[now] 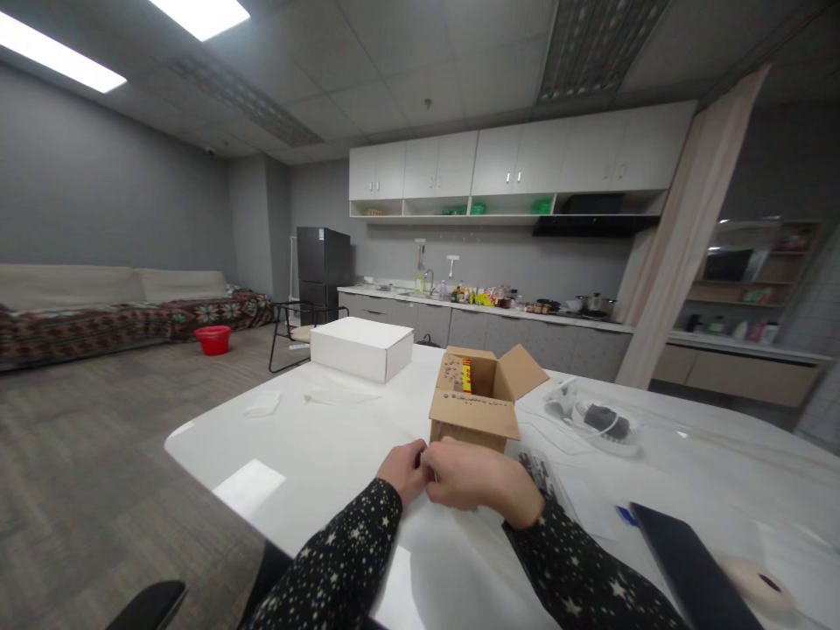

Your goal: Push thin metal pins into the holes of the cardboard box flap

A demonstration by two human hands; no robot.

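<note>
White closed box (360,347) far on table (315,446); red basin (213,339) on floor; fridge (323,273) by counter

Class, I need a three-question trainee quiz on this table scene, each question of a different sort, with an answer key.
1. True or false: the brown cardboard box has its flaps open.
2. Which lies farther from the hands: A the brown cardboard box, B the white box?
3. Fill in: the left hand and right hand meet on the white ____.

Key
1. True.
2. B.
3. Table.
</note>
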